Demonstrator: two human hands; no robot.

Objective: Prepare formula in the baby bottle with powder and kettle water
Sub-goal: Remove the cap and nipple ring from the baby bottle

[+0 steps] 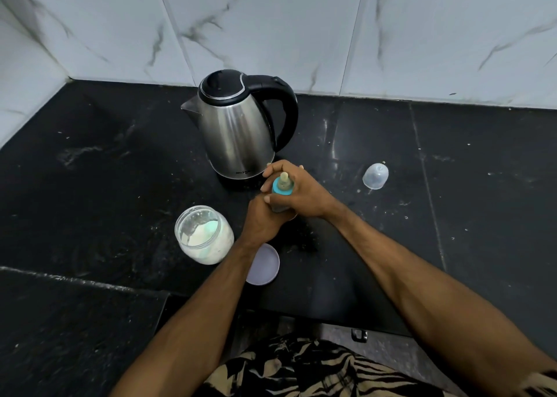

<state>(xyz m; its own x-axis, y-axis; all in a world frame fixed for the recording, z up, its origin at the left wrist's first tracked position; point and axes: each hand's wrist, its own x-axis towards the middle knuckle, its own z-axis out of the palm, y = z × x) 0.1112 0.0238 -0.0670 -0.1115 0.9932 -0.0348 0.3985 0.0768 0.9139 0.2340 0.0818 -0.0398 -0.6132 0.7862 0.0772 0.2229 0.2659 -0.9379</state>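
Open powder jar [204, 234] stands upright left of the fingers, white powder inside. Its lilac lid [265, 264] lies flat below left wrist. Left hand [261, 220] grips the baby bottle [281, 196] body, fingers curled round it. Steel kettle [239, 127] just behind the fingers, lid closed. Right hand [301, 190] holds the teal collar, fingers [272, 169] wrapped round the top, teat showing. Clear bottle cap [375, 176] on black worktop [452, 170], well right of the fingers.

Brushed shiny metal kettle [238, 134], glossy black stone counter [452, 185], clear plastic jar [203, 235]
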